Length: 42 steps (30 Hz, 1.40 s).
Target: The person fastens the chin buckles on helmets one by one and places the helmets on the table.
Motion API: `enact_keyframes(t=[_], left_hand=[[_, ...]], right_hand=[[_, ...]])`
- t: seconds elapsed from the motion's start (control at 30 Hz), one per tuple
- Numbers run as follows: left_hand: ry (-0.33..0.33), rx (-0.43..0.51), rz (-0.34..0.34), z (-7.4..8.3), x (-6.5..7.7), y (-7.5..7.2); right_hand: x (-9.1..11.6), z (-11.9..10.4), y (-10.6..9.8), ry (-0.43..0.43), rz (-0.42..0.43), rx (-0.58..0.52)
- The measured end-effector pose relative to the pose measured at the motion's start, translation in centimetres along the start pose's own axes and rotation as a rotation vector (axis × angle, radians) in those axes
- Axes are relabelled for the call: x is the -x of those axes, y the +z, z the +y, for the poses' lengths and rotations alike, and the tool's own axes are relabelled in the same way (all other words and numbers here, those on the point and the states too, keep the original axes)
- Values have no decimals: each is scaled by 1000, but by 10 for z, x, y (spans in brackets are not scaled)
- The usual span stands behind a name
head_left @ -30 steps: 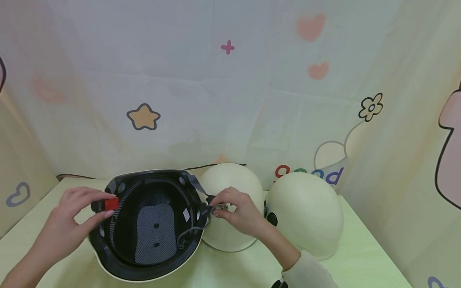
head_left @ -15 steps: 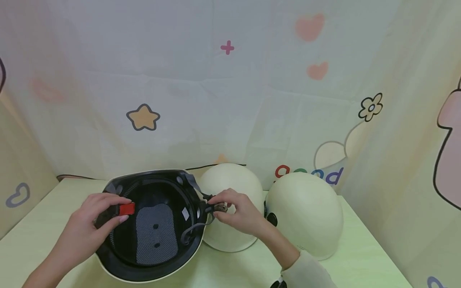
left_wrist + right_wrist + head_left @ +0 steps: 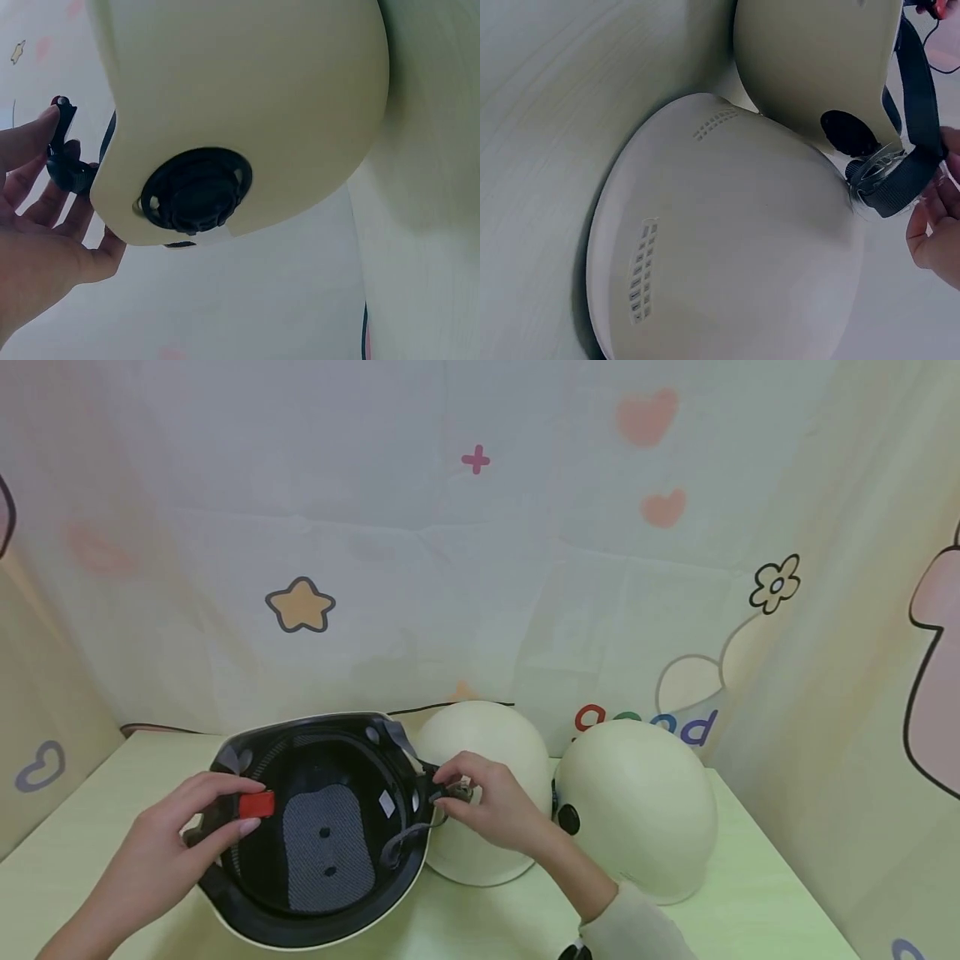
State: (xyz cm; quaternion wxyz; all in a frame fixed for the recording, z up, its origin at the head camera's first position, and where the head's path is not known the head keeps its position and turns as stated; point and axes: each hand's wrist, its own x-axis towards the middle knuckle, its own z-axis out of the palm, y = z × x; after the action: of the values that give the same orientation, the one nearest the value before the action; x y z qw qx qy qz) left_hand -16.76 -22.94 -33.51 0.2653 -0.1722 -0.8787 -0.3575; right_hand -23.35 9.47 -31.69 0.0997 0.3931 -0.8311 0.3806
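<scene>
An upturned cream helmet [image 3: 300,937] with a black lining [image 3: 330,852] lies at the left of the table in the head view. Over its left rim, my left hand [image 3: 161,847] pinches a red buckle [image 3: 257,804] on a black strap between thumb and fingers. My right hand [image 3: 495,802] grips the black strap [image 3: 922,97] at the helmet's right rim. A clear plastic piece [image 3: 877,176] lies by that strap in the right wrist view. A round black fitting [image 3: 196,191] shows on the shell's outside in the left wrist view.
Two more cream helmets stand dome up to the right: a nearer one [image 3: 480,735] partly behind my right hand, and another [image 3: 645,802] beside it. Behind the table [image 3: 757,893] hangs a printed curtain [image 3: 420,568], with a thin dark cord [image 3: 161,727] along its foot.
My left hand has carried the red buckle rightward from the rim to over the lining, then slightly back left and down. The right hand stays at the strap, almost still.
</scene>
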Motion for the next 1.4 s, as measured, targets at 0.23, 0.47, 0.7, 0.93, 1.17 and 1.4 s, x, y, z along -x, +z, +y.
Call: enact_keyframes(t=[0.23, 0.47, 0.7, 0.93, 1.17, 1.4], left_hand=[[7, 27, -10, 8, 2, -5], [-21, 19, -32, 18, -2, -7], [-46, 41, -52, 27, -2, -2], [36, 64, -11, 34, -1, 4], [56, 69, -4, 35, -1, 10], [38, 57, -18, 36, -2, 13]], right_hand=[[-9, 1, -2, -115, 43, 6], [-17, -3, -5, 23, 33, 2], [-18, -3, -1, 57, 52, 9], [-20, -1, 4, 74, 57, 8], [-19, 1, 7, 58, 54, -2], [-14, 8, 9, 52, 95, -36]])
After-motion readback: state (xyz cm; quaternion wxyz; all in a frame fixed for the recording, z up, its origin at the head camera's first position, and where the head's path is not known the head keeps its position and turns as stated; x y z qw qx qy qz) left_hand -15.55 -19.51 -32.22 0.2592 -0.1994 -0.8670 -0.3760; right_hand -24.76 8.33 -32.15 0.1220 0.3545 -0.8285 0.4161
